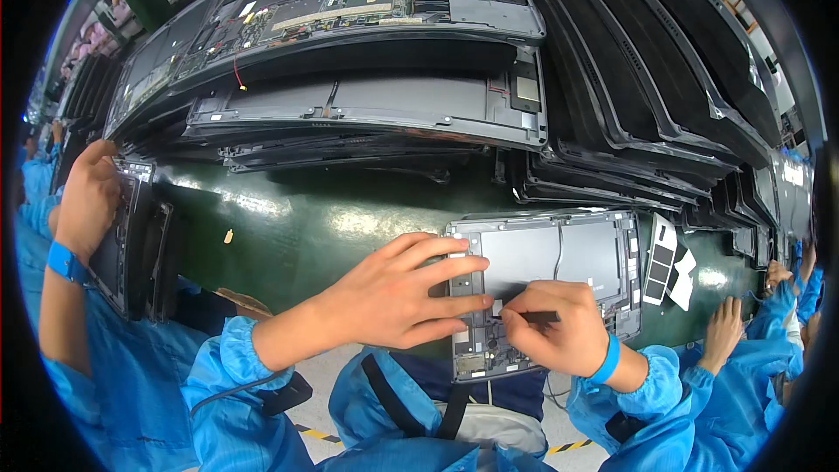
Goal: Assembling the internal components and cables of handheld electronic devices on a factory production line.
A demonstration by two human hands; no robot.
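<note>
Blue sleeves [234, 389] run out of view below; the left hand [411, 293] lies splayed over an opened grey casing [529, 260] on the green counter [332, 218]; the right hand [559, 328] pinches a dark tool [545, 316], tip obscured.

Open panel [524, 249] on a green bench [306, 232], stacks of casings [367, 100] behind.

The left hand [406, 293] spreads its fingers over the panel's left edge; the right hand [559, 323] pinches a slim dark object [547, 316] over its lower half. White sheets [684, 281] lie just beside the panel's right edge. A small tan piece [229, 236] lies on the bench. At far left, a co-worker's hand [87, 197] touches an upright casing [122, 245]; another co-worker's hand [724, 329] shows at right.
</note>
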